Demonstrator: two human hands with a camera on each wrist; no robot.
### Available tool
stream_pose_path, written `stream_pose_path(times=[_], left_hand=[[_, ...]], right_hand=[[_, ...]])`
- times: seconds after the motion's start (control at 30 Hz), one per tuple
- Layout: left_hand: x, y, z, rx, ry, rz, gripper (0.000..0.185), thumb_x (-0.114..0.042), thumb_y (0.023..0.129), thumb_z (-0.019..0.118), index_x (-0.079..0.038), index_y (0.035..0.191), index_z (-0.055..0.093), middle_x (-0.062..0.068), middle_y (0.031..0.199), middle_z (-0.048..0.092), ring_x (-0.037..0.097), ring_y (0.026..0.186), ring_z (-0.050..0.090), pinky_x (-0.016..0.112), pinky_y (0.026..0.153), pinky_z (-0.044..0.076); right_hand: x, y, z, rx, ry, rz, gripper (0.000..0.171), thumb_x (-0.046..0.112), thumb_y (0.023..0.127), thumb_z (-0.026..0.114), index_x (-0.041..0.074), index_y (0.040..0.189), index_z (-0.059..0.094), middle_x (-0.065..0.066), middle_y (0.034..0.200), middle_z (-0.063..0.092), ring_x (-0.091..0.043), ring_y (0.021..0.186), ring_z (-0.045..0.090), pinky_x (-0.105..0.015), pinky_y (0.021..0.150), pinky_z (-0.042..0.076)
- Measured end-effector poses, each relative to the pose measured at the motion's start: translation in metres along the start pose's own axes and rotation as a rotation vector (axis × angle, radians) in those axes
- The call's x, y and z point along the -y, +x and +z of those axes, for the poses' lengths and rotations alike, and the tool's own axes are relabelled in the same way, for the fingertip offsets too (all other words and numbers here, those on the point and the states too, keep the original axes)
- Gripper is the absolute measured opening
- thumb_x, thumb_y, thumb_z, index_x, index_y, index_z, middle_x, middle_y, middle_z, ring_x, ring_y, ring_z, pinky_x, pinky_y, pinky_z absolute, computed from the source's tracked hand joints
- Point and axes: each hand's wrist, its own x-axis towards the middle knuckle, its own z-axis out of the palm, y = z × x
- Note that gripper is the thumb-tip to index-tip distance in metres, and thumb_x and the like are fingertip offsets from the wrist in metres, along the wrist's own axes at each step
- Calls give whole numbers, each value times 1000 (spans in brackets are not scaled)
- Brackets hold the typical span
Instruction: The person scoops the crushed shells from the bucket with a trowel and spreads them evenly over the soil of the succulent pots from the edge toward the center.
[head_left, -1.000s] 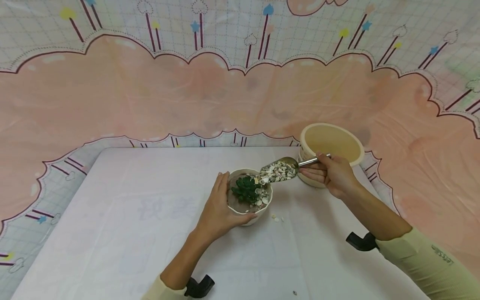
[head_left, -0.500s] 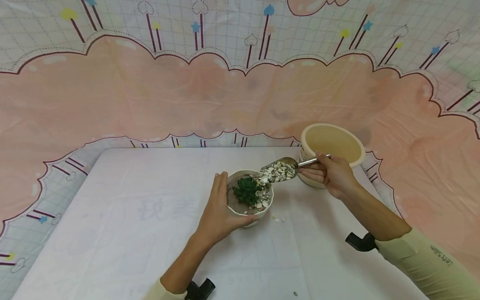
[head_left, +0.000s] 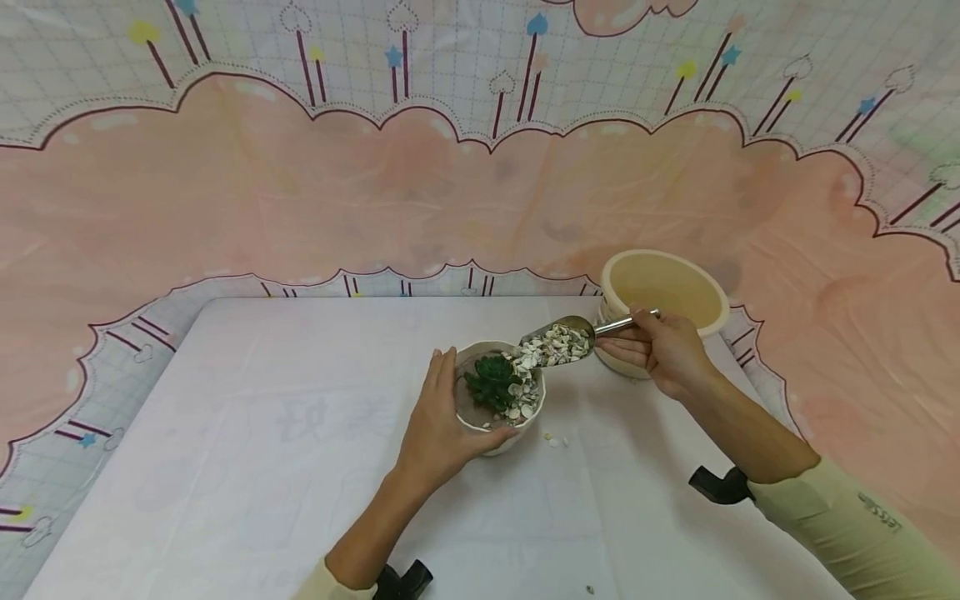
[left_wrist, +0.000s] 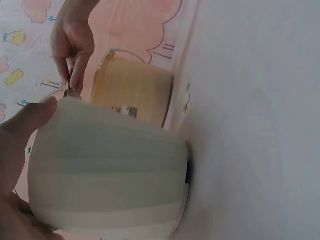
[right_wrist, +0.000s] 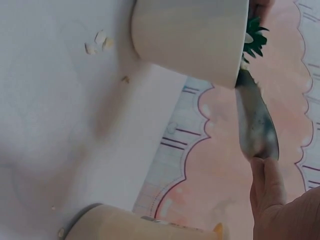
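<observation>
A small white pot (head_left: pixel 517 435) (left_wrist: pixel 110 175) (right_wrist: pixel 190 37) stands mid-table with a green succulent (head_left: pixel 489 380) (right_wrist: pixel 255 35) in brown soil and pale shell chips on its right side. My left hand (head_left: pixel 438 421) (left_wrist: pixel 20 150) grips the pot's left side, thumb at the near wall. My right hand (head_left: pixel 663 350) (right_wrist: pixel 272 200) holds the handle of a metal scoop (head_left: pixel 558 342) (right_wrist: pixel 256 122) full of shell chips. The scoop is tilted down, its tip over the pot's right rim.
A larger cream pot (head_left: pixel 663 292) (left_wrist: pixel 132 92) (right_wrist: pixel 135 225) stands at the table's far right edge, behind my right hand. A few spilled chips (head_left: pixel 553 438) (right_wrist: pixel 97 42) lie on the white table (head_left: pixel 262 433) right of the small pot. A pink patterned cloth hangs behind.
More shell chips have slid from the scoop into the small pot, so the pile beside the plant has grown. Both hands have stayed nearly where they were.
</observation>
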Motion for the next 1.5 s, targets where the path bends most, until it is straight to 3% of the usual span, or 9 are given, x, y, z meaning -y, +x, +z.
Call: stream_pose_path(times=[0.17, 0.3, 0.5, 0.63, 0.77, 1.03, 1.3, 1.5], left_hand=[[4, 5, -9, 80, -52, 5, 126, -44, 71, 98, 0, 164, 26, 20, 169, 26, 34, 159, 17, 59, 118, 32], [2, 5, -12, 100, -75, 7, 125, -39, 71, 98, 2, 164, 25, 20, 170, 24, 35, 159, 14, 59, 120, 30], [-6, -1, -5, 31, -42, -40, 134, -46, 69, 99, 4, 165, 19, 22, 170, 20, 38, 160, 7, 59, 119, 30], [-10, -3, 1, -31, 19, -51, 137, -51, 67, 100, 6, 164, 21, 26, 168, 22, 41, 158, 13, 58, 117, 34], [-9, -2, 2, -43, 34, -46, 134, -51, 67, 100, 6, 163, 25, 27, 167, 25, 42, 156, 20, 58, 117, 35], [-3, 4, -2, 18, -34, -41, 130, -47, 69, 99, 4, 163, 25, 23, 168, 27, 39, 157, 21, 58, 119, 31], [4, 9, -12, 120, -78, -18, 127, -44, 71, 98, -2, 166, 25, 21, 169, 26, 35, 157, 21, 60, 118, 32], [-2, 7, -14, 156, -66, -22, 129, -42, 73, 97, -1, 167, 18, 20, 172, 18, 34, 160, 12, 58, 121, 27]], right_hand=[[0, 0, 0, -9, 1, 5, 34, 15, 116, 39, -8, 105, 61, -22, 93, 77, -29, 87, 79, -38, 83, 60], [0, 1, 0, -15, 6, 6, 33, 14, 115, 39, -8, 105, 61, -22, 92, 77, -29, 87, 79, -38, 83, 60], [0, 1, 0, -17, 6, 7, 34, 14, 116, 38, -7, 104, 62, -22, 92, 77, -29, 87, 79, -38, 83, 61], [1, 2, 0, -13, 4, 5, 34, 13, 116, 37, -8, 106, 62, -22, 92, 77, -28, 86, 79, -38, 83, 61], [1, 3, 0, -9, 0, 3, 32, 13, 116, 37, -9, 109, 59, -22, 92, 77, -28, 86, 79, -38, 83, 60], [1, 4, -1, -6, 2, 4, 32, 15, 116, 39, -8, 108, 61, -22, 92, 77, -29, 86, 79, -38, 83, 60], [1, 4, -1, -4, 3, 0, 33, 14, 116, 38, -7, 106, 61, -22, 92, 77, -29, 86, 79, -38, 82, 61], [1, 4, -2, 1, -1, 3, 35, 13, 116, 36, -7, 105, 63, -22, 91, 77, -29, 86, 79, -38, 82, 61]])
